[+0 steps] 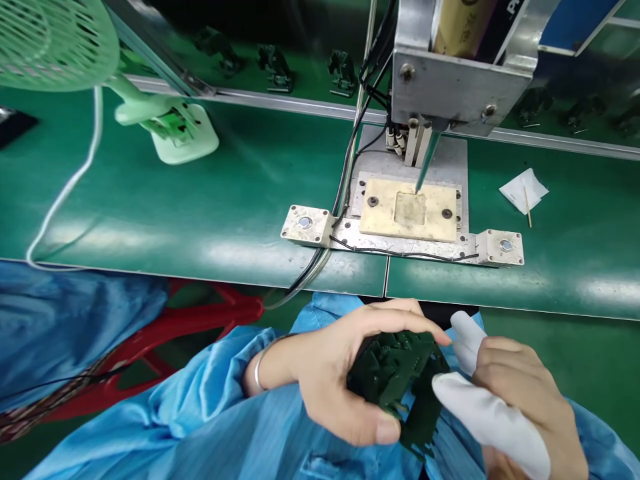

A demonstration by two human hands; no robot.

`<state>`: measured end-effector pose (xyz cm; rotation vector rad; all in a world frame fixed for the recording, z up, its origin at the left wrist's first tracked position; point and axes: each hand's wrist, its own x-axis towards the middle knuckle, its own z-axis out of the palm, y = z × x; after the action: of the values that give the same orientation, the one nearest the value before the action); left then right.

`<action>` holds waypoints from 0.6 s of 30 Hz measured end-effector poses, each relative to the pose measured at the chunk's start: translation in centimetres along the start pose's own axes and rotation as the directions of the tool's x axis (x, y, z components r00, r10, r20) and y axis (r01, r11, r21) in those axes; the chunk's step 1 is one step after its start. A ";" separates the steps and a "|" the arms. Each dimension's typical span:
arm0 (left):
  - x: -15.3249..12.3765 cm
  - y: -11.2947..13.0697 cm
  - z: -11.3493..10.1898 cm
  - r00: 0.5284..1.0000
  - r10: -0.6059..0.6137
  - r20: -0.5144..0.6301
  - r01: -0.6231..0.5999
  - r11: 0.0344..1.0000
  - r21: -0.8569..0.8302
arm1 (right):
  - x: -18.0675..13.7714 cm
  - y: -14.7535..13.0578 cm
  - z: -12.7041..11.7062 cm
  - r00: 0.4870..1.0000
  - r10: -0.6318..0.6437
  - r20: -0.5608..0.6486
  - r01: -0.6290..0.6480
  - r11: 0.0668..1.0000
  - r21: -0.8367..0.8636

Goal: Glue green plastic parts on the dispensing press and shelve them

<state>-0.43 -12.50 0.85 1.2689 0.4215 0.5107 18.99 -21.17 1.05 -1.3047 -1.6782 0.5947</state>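
My left hand (340,373) is closed around a dark green molded plastic part (400,373) with an open gap through it, held low over my lap. My right hand (520,400) is beside the part's right edge, with white finger cots on the thumb and a finger. Its thumb tip meets or nearly meets the part; whether its curled fingers hold anything is hidden. Beyond my hands, on the bench, is a cream fixture block (375,223) with a square recess. A thin pointed rod (429,160) comes down over that recess from a metal press head (450,87).
Button boxes (306,225) flank the fixture, with cables (345,173) on its left. A light green fan (185,133) stands at left; white paper with a small stick (525,193) lies at right. Several dark green parts (275,67) sit behind the rail. A red stool (200,320) is at lower left.
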 end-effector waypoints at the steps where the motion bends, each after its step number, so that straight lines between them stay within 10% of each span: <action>1: 0.0 -0.2 0.1 1.000 0.007 -0.003 -0.007 1.000 0.026 | 0.4 -0.6 0.3 0.999 -0.007 -0.038 0.007 1.000 0.002; 9: 0.6 -2.2 0.0 0.969 0.245 -0.020 -0.242 0.966 0.085 | 1.1 0.4 -0.5 0.908 -0.351 0.228 0.387 0.912 -0.136; 18: -0.2 -1.5 0.1 0.967 -0.243 0.070 0.247 0.844 -0.476 | 2.2 1.4 -0.5 0.832 -0.501 0.237 0.540 0.829 -0.144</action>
<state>-0.36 -12.99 -0.57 0.7184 0.4118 0.3611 20.07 -18.71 0.99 -0.8702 -2.1949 0.2196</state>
